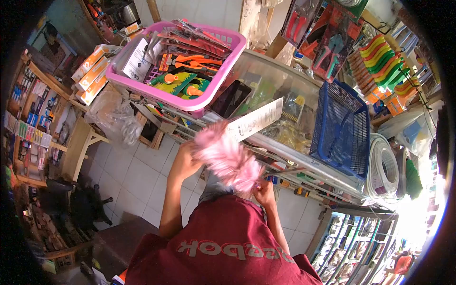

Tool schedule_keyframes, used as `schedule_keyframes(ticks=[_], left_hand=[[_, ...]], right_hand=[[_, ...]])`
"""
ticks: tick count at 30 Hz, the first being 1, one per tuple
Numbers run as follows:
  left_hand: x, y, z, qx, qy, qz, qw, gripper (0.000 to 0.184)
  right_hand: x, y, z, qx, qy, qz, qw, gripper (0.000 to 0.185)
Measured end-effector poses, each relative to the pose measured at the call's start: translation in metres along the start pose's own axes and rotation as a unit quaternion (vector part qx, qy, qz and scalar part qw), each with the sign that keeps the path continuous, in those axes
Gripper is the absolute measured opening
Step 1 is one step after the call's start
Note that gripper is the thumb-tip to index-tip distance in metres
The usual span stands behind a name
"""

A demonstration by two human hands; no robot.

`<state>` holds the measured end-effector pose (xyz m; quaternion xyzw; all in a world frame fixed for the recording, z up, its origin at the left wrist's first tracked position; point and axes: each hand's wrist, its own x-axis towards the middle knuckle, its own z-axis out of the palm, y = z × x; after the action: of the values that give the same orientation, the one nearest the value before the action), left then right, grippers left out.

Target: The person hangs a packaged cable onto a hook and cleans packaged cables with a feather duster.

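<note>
My right hand point(265, 194) is closed around the handle end of a fluffy pink duster point(229, 156), which slants up and left in front of my body. The duster's fibres are blurred. My left hand point(186, 161) is raised at the duster's far end, and the fluff hides its fingers. From behind the duster a flat white package with printed text point(256, 119) sticks out over the glass counter, apparently held in my left hand. Beyond it stands a pink basket point(209, 102) with carded tools, orange-handled pliers and green-yellow packs inside.
A glass display counter point(304, 76) runs across in front, bearing a dark phone-like object point(231, 99) and a blue basket point(339, 128). Orange-white boxes point(92, 76) are stacked at left. Coiled white cable point(384, 164) lies right. Packaged tools point(332, 47) hang above.
</note>
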<state>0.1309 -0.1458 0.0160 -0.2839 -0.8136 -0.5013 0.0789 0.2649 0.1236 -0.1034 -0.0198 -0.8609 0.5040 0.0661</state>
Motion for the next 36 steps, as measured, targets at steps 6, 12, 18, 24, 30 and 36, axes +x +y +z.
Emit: schedule_keyframes(ticks=[6, 12, 18, 24, 30, 36], left_hand=[[0.004, 0.017, 0.001, -0.043, 0.019, -0.013, 0.999, 0.043], [0.007, 0.022, 0.034, -0.108, 0.103, -0.028, 0.988, 0.042], [0.010, 0.021, 0.049, -0.150, 0.121, -0.042, 0.980, 0.031], [0.012, 0.019, 0.058, -0.442, 0.158, -0.024, 0.883, 0.050], [0.005, 0.009, 0.045, 0.012, 0.113, 0.061, 0.992, 0.031], [0.013, 0.024, 0.045, -0.058, 0.099, 0.037, 0.993, 0.032]], right_hand=[[0.005, 0.029, 0.002, 0.050, 0.139, 0.071, 0.986, 0.011], [0.000, 0.050, 0.004, 0.120, 0.118, 0.077, 0.983, 0.008], [-0.012, 0.028, -0.003, 0.186, 0.109, 0.097, 0.972, 0.013], [-0.014, -0.006, -0.012, -0.045, 0.048, -0.085, 0.994, 0.016], [-0.013, -0.024, -0.021, -0.080, 0.084, 0.038, 0.992, 0.012], [-0.014, -0.012, -0.020, -0.030, 0.097, -0.024, 0.995, 0.010]])
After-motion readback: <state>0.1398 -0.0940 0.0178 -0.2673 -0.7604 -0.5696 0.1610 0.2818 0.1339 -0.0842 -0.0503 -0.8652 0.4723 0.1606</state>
